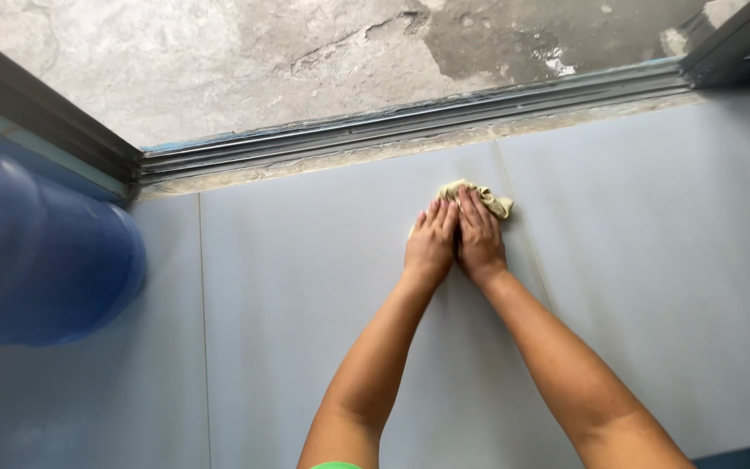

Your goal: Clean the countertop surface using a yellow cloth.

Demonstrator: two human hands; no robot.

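Observation:
A crumpled yellowish cloth [484, 196] lies on the pale grey tiled floor [305, 287], near a grout line. My left hand [430, 243] and my right hand [480, 236] lie side by side, palms down, pressing flat on the cloth. Most of the cloth is hidden under the fingers; only its far edge shows. Both arms stretch forward from the bottom of the view.
A metal sliding-door track [410, 126] runs across the far edge of the tiles, with rough bare concrete [305, 52] beyond it. A large blue barrel [36, 252] stands at the left. Dark door frames rise at the left and top right corners.

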